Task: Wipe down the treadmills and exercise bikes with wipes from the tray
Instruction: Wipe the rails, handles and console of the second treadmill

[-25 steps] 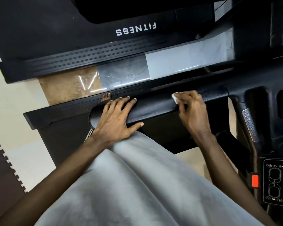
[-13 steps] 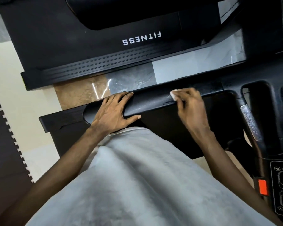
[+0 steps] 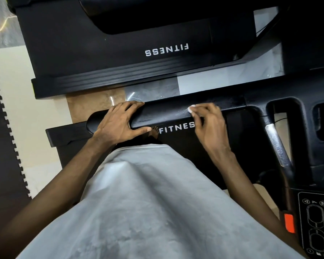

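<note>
I look down on a black treadmill handrail that runs across the middle of the view. My left hand lies over its left end, fingers draped across the top and thumb along the near side. My right hand pinches a small white wipe against the top of the rail. Only a small bit of the wipe shows past my fingertips. Below the rail the treadmill belt reads FITNESS.
A second black treadmill stands beyond a strip of tiled floor. At the right are the console frame, a chrome grip and a control panel with a red tab. A dark foam mat edges the left.
The view has shifted so the rail sits lower and the FITNESS lettering on the near belt shows. My right hand with the wipe has slid slightly left along the rail. My left hand stays put.
</note>
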A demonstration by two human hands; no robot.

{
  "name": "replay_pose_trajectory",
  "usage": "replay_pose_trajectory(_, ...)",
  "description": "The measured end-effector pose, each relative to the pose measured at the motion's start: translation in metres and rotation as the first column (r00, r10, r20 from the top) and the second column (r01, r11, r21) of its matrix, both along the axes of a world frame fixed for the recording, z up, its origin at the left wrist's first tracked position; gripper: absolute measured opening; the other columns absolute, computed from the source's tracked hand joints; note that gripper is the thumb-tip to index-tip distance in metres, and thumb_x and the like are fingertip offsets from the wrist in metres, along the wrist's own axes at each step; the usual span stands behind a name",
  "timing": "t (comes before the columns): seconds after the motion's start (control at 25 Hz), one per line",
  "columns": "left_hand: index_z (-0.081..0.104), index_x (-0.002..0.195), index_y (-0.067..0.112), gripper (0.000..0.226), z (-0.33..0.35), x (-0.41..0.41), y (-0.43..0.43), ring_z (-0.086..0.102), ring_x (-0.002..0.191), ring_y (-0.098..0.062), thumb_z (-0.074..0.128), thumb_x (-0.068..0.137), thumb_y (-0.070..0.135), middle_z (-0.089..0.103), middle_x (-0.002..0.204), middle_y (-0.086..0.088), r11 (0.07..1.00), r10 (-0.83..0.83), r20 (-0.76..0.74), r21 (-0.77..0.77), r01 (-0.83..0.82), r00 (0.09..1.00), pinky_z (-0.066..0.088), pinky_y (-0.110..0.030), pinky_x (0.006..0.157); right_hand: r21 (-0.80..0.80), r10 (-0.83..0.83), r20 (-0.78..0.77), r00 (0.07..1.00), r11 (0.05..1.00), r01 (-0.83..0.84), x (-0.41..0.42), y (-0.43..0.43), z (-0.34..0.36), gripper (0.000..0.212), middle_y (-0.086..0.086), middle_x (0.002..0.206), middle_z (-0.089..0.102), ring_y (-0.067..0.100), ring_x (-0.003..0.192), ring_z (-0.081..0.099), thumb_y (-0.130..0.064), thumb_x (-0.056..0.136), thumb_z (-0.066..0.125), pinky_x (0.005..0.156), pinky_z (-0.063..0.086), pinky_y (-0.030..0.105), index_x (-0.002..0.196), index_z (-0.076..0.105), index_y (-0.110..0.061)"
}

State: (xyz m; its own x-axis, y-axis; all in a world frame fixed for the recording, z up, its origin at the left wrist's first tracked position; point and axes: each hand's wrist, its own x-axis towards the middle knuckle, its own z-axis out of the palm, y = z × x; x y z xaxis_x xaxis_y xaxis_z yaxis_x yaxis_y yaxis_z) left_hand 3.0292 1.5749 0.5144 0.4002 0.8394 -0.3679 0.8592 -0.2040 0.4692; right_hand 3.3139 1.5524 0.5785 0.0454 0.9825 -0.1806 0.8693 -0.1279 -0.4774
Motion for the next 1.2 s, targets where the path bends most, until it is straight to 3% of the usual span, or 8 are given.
replay_pose_trajectory(0.12,0.036,0.152,0.031,0.093,-0.001,-0.001,0.002,0.044,0.137,-0.022,0.042,0.08,0.089,0.048,0.147,0.003,1.0,0.001,-0.013,-0.027,-0.001,1.0,0.031,-0.043,0.115,-0.064,-0.072,0.1,0.992,0.995,0.079,0.01,0.018,0.002,0.025,0.005,0.118,0.059,0.019,0.108,0.054,-0.014,0.1,0.057,0.093,0.049,0.024,0.12,0.071,-0.01)
replay_pose_trajectory(0.2,0.036,0.151,0.03,0.093,0.0,0.0,0.006,0.044,0.137,-0.025,0.04,0.079,0.088,0.049,0.148,0.001,0.998,0.009,-0.015,-0.068,-0.01,1.0,0.032,-0.044,0.115,-0.101,-0.003,0.15,0.989,0.995,0.018,-0.007,0.028,0.001,0.027,0.009,0.115,0.059,0.023,0.104,0.053,-0.013,0.1,0.053,0.088,0.053,0.034,0.119,0.071,-0.008)
replay_pose_trajectory(0.36,0.036,0.151,0.032,0.085,0.0,-0.003,0.02,0.042,0.137,-0.024,0.039,0.082,0.081,0.047,0.15,0.001,0.988,-0.01,0.006,-0.157,0.011,1.0,0.03,-0.042,0.115,-0.187,0.221,0.076,0.972,0.961,-0.204,-0.039,0.034,0.0,0.028,0.01,0.107,0.06,0.026,0.098,0.056,-0.013,0.1,0.051,0.084,0.053,0.036,0.117,0.072,-0.006)
replay_pose_trajectory(0.44,0.04,0.149,0.031,0.08,-0.002,-0.011,0.03,0.042,0.137,-0.023,0.039,0.085,0.078,0.047,0.15,0.001,0.975,0.019,0.028,-0.222,-0.012,0.999,0.031,-0.04,0.115,-0.199,0.172,0.066,0.983,0.967,-0.156,-0.031,0.045,0.003,0.027,0.011,0.107,0.063,0.028,0.099,0.06,-0.013,0.099,0.053,0.087,0.054,0.036,0.116,0.073,-0.008)
replay_pose_trajectory(0.6,0.045,0.147,0.029,0.079,-0.016,-0.019,0.047,0.04,0.142,-0.024,0.035,0.087,0.08,0.044,0.155,-0.003,0.939,0.04,0.008,-0.342,-0.034,0.999,0.029,-0.041,0.119,-0.3,0.163,0.264,0.951,0.951,-0.08,-0.022,0.084,-0.009,0.026,0.019,0.106,0.063,0.036,0.098,0.063,-0.006,0.095,0.053,0.085,0.056,0.041,0.109,0.075,-0.006)
replay_pose_trajectory(0.76,0.046,0.145,0.03,0.072,-0.023,-0.01,0.052,0.039,0.141,-0.029,0.032,0.091,0.076,0.043,0.154,-0.01,0.923,0.054,-0.033,-0.38,-0.062,0.998,0.03,-0.045,0.116,-0.426,0.353,0.094,0.931,0.859,-0.282,-0.05,0.101,-0.025,0.027,0.011,0.11,0.065,0.03,0.103,0.062,-0.009,0.095,0.053,0.088,0.055,0.037,0.11,0.075,-0.013)
replay_pose_trajectory(1.0,0.054,0.136,0.029,0.065,-0.03,-0.006,0.057,0.048,0.131,-0.03,0.034,0.093,0.073,0.053,0.143,-0.007,0.904,0.107,-0.052,-0.411,-0.118,0.993,0.036,-0.048,0.111,-0.632,0.261,0.199,0.945,0.771,-0.079,-0.039,0.146,-0.05,0.022,0.011,0.112,0.071,0.029,0.107,0.066,-0.011,0.092,0.059,0.092,0.05,0.031,0.103,0.077,-0.012)
replay_pose_trajectory(1.2,0.055,0.136,0.028,0.058,-0.032,-0.002,0.06,0.049,0.129,-0.033,0.037,0.095,0.067,0.055,0.141,-0.009,0.886,0.141,-0.099,-0.432,-0.17,0.985,0.037,-0.05,0.109,-0.741,0.321,-0.022,0.947,0.63,-0.231,-0.086,0.157,-0.062,0.022,0.001,0.114,0.074,0.019,0.109,0.066,-0.017,0.093,0.059,0.094,0.049,0.027,0.105,0.077,-0.017)
